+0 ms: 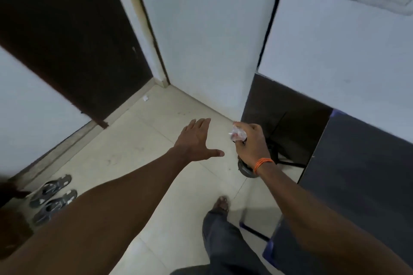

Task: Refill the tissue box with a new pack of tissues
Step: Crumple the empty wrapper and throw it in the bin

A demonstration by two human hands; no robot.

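The right hand [250,140], with an orange thread band [263,164] at the wrist, is closed around a crumpled piece of clear plastic wrapper [237,133]; it is above a small dark round bin [244,168] on the floor. The left hand [196,138] is open with fingers spread and holds nothing. The wrapper looks very light, soft and a little slippery, so a full fist is better than fingertips. Farther left, grey sandals [52,196] lie on the pale tiled floor [145,140], near a dark brown door [73,35]. The tissue box and new tissues are not in view.
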